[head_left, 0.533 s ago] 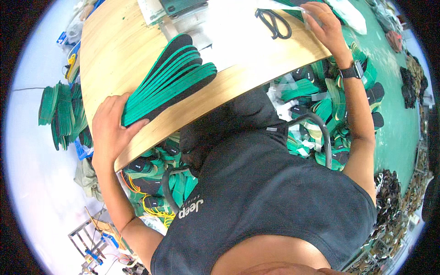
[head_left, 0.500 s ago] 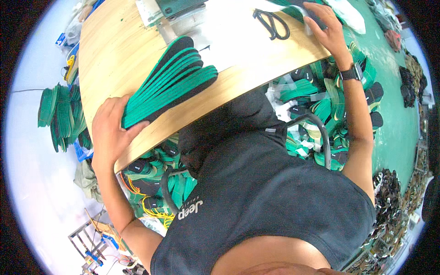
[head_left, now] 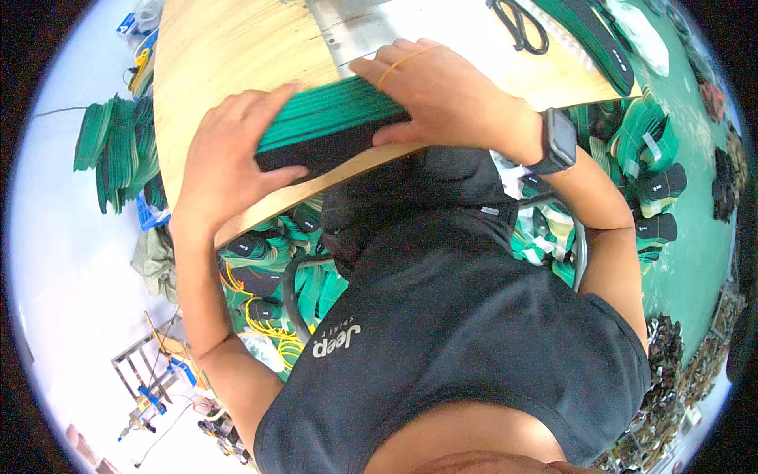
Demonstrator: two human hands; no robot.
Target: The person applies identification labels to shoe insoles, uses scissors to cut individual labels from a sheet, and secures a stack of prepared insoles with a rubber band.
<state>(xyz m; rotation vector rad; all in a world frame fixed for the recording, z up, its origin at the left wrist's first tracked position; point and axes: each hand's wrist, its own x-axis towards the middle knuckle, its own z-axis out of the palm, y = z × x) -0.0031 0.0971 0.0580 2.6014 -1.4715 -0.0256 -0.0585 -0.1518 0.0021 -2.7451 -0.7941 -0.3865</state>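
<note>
A stack of green and black insoles (head_left: 332, 114) lies along the near edge of the wooden table, its layers pressed together. My left hand (head_left: 229, 154) grips the left end, thumb on the near black side and fingers over the far side. Around the right end closes my right hand (head_left: 458, 99), thumb in front and fingers behind. A thin orange rubber band (head_left: 404, 65) is looped over the fingers of that right hand. Both ends of the stack are partly covered by my hands.
Black-handled scissors (head_left: 521, 28) lie on the table (head_left: 225, 47), with a metal plate (head_left: 347, 31) beyond the stack. Another insole pile (head_left: 592, 43) sits at the right corner. More insoles hang at the left (head_left: 118, 150), and bundles (head_left: 643, 134) lie below the table edge.
My right hand has come from the far right corner to the stack, now with a rubber band on its fingers. The fanned insoles are now squeezed together between both hands.
</note>
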